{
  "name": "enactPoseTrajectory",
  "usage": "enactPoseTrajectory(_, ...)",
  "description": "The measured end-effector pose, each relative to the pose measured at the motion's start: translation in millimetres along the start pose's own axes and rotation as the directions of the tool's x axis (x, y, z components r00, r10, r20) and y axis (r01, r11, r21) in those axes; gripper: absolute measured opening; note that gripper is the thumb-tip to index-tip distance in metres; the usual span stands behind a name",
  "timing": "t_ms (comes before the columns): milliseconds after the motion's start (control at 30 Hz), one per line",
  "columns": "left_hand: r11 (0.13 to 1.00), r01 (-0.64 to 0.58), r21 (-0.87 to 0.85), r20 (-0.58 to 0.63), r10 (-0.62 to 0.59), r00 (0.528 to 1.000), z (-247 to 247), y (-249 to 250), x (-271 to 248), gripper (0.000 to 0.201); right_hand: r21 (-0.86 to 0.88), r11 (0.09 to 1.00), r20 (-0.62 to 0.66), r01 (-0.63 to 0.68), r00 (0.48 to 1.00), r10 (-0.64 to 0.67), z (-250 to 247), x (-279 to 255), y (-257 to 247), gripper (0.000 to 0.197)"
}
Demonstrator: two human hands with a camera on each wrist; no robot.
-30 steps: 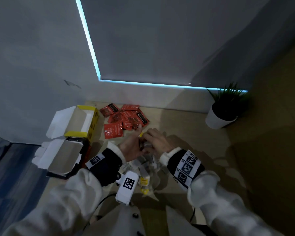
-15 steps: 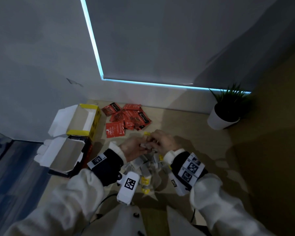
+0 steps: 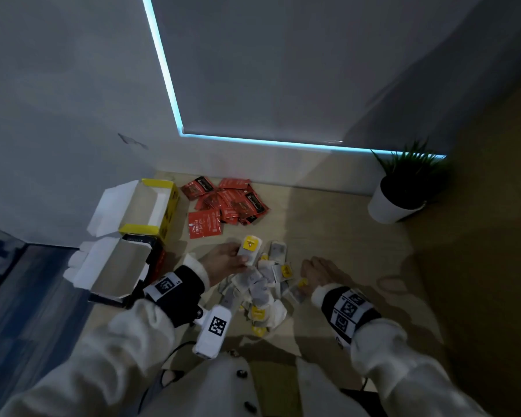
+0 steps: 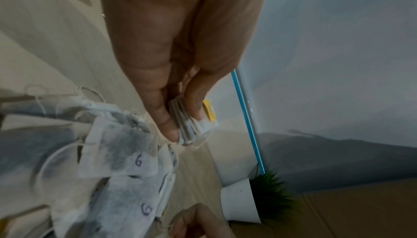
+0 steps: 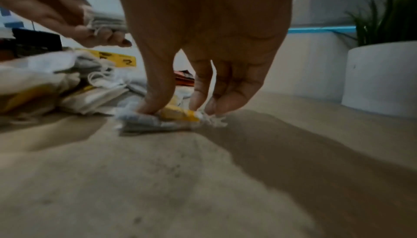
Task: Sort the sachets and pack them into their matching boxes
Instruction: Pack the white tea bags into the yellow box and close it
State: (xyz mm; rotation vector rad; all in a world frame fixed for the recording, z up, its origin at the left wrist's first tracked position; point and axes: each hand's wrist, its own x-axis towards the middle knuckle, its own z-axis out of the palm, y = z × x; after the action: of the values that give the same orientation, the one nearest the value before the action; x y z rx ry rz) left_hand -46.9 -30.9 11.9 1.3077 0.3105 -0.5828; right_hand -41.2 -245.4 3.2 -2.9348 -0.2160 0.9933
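My left hand (image 3: 227,260) pinches a small stack of tea bags (image 3: 249,249) with a yellow tag on top; the left wrist view shows the stack of tea bags (image 4: 188,126) squeezed between thumb and fingers. My right hand (image 3: 316,273) reaches down at the right side of the loose tea bag pile (image 3: 259,291), and its fingertips (image 5: 155,110) pinch one tea bag (image 5: 158,118) with a yellow tag on the floor. A heap of red sachets (image 3: 226,204) lies further back. A yellow box (image 3: 154,209) and a black and red box (image 3: 124,269) stand open at the left.
A white pot with a green plant (image 3: 400,191) stands at the back right by the wall. The wall with a lit blue strip (image 3: 253,141) closes off the back. Bare wooden floor (image 3: 358,254) lies right of the pile.
My hands were together over the pile; now they have parted. The left hand keeps the stack, and the right hand has dropped to the floor onto a single tea bag.
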Motion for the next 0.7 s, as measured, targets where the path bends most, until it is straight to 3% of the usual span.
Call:
enactPoseTrajectory(100,1.0,0.014,-0.024,0.021,-0.014,1.0,0.0,1.2,1.4,0.017,0.078,0.997,0.038,0.016,0.999,-0.019,2.3,1.4,7.4,0.011)
enactPoseTrajectory(200,0.997,0.037,-0.068,0.052,-0.033,0.998,1.7,4.0,1.3,0.017,0.161,0.986,0.032,0.042,0.998,-0.047,-3.1,-5.4,13.9,0.009)
enactPoseTrajectory(267,0.994,0.055,-0.095,0.064,-0.049,0.997,4.5,6.2,1.3,0.015,0.218,0.97,-0.044,0.106,0.994,-0.099,-8.2,-6.6,18.8,0.009)
enactPoseTrajectory(333,0.99,0.073,-0.12,0.046,-0.068,0.997,8.9,8.1,1.4,0.016,0.408,0.886,-0.148,0.221,0.973,-0.174,-16.2,-4.7,19.3,0.018)
enactPoseTrajectory(433,0.979,0.133,-0.154,0.038,-0.129,0.991,18.4,11.3,1.5,0.026,0.627,0.65,-0.295,0.429,0.903,-0.312,-39.6,-5.5,7.7,0.039)
enactPoseTrajectory(567,0.978,0.189,-0.09,0.117,-0.178,0.977,31.5,15.8,-1.6,0.028,0.62,0.559,-0.275,0.551,0.82,-0.502,-74.9,-7.6,-24.1,0.028)
enactPoseTrajectory(700,0.985,0.168,-0.044,0.21,-0.156,0.965,36.4,19.0,-5.5,0.018,0.441,0.66,-0.295,0.608,0.793,-0.533,-78.8,4.3,-44.7,0.024)
